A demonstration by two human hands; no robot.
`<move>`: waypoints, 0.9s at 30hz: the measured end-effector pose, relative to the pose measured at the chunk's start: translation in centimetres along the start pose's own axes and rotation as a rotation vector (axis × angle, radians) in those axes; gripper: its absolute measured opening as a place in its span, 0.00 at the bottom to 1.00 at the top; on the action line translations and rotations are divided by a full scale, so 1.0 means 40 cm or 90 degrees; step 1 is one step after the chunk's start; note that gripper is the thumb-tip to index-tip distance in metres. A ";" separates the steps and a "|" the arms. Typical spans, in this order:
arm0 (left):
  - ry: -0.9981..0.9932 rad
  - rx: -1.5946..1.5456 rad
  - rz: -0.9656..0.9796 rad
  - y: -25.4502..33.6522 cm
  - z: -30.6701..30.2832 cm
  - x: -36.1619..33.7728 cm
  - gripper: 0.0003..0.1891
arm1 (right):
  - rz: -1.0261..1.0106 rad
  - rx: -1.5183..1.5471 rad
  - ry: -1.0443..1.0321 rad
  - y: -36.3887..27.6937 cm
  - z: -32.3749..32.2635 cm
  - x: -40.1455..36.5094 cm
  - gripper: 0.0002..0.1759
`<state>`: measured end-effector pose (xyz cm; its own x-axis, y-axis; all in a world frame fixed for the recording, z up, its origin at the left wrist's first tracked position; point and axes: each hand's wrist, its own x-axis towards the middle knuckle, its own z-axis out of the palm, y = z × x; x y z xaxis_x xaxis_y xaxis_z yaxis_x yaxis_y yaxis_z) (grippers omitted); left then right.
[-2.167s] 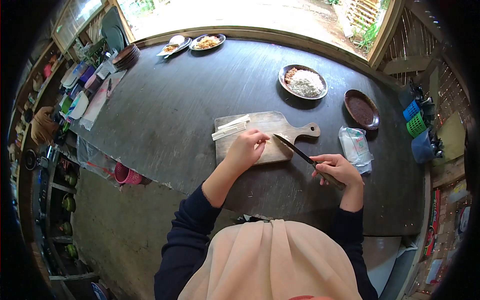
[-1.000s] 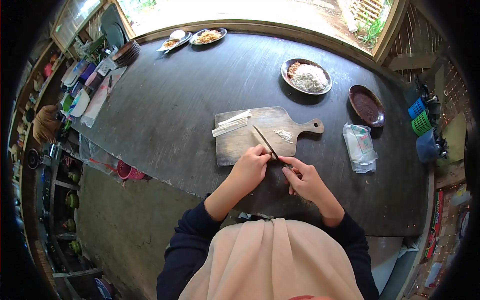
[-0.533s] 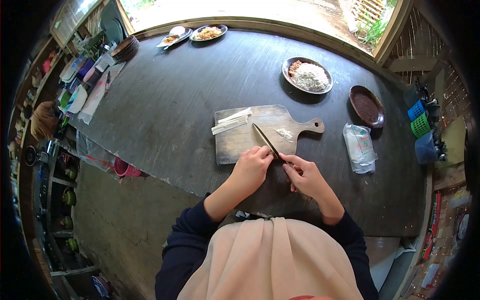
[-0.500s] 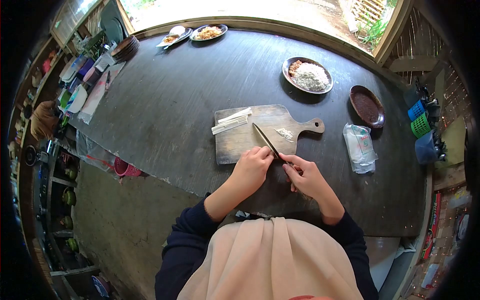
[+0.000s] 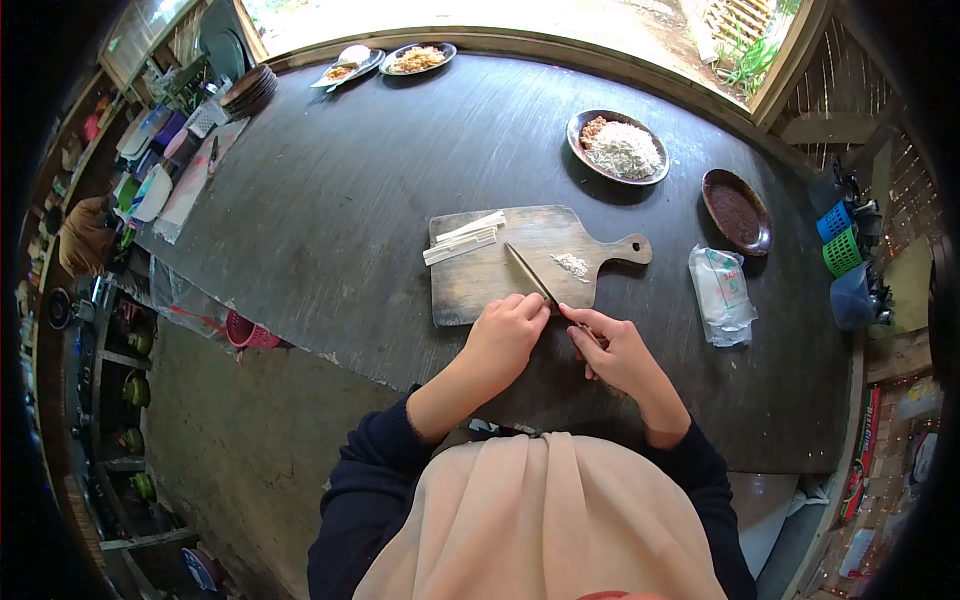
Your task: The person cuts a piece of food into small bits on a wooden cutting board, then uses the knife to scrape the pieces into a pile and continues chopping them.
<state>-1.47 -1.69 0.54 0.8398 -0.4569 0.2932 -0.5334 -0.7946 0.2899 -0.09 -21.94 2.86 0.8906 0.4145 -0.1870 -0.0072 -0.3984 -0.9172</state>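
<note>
A knife [image 5: 529, 270] is gripped by its handle in my right hand [image 5: 615, 350], its blade pointing up and left over the wooden cutting board [image 5: 470, 295]. My left hand [image 5: 512, 330] is closed at the board's near edge, with its fingertips beside the blade; what those fingers hold is hidden. White sticks [image 5: 463, 240] lie at the board's upper left. A small heap of finely chopped white pieces [image 5: 571, 265] rests right of the blade, towards the board's handle.
Beyond the board stands a plate [image 5: 660, 176] of white shreds and brown bits. To the right are a dark oval dish [image 5: 746, 240] and a white plastic packet [image 5: 720, 296]. Two plates of food, one a blue-rimmed plate [image 5: 447, 60], stand at the far edge near stacked brown dishes [image 5: 252, 92].
Both hands and the knife stay almost in place, with only a slight shift of the blade at my left fingertips. The whole view has moved a little.
</note>
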 end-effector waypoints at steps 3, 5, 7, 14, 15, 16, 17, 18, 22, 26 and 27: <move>0.004 -0.006 -0.004 -0.001 0.004 -0.001 0.17 | 0.001 0.000 0.000 0.000 -0.001 -0.001 0.20; -0.005 -0.012 -0.007 -0.003 0.004 0.000 0.17 | -0.003 -0.009 0.001 -0.001 -0.002 -0.001 0.20; 0.000 -0.013 -0.008 -0.003 0.005 -0.002 0.17 | -0.001 -0.009 0.000 0.000 -0.002 -0.001 0.20; 0.008 -0.038 -0.018 -0.004 0.008 -0.004 0.18 | 0.005 -0.012 -0.002 -0.006 -0.005 -0.004 0.20; 0.009 -0.038 -0.018 -0.004 0.007 -0.004 0.18 | 0.005 -0.013 -0.003 -0.004 -0.005 -0.004 0.20; 0.010 -0.030 -0.015 -0.003 0.006 -0.005 0.18 | 0.002 -0.006 0.000 0.000 -0.004 -0.004 0.19; 0.012 -0.021 -0.013 -0.003 0.005 -0.005 0.18 | -0.001 0.001 0.003 0.003 -0.004 -0.004 0.18; 0.012 -0.021 -0.013 -0.003 0.006 -0.005 0.18 | -0.001 0.000 0.002 0.002 -0.004 -0.004 0.18; 0.006 -0.016 -0.017 -0.002 0.008 -0.004 0.18 | 0.004 0.004 -0.002 -0.003 -0.006 -0.008 0.18; -0.006 0.021 -0.017 0.004 0.002 -0.002 0.17 | 0.002 -0.004 -0.005 -0.002 -0.006 -0.010 0.18; -0.007 0.021 -0.017 0.007 0.001 -0.001 0.17 | 0.003 -0.004 -0.005 -0.001 -0.007 -0.010 0.18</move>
<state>-1.64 -1.90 0.55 0.8549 -0.4393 0.2761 -0.5073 -0.8192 0.2674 -0.31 -22.30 3.05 0.8869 0.4194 -0.1938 -0.0081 -0.4052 -0.9142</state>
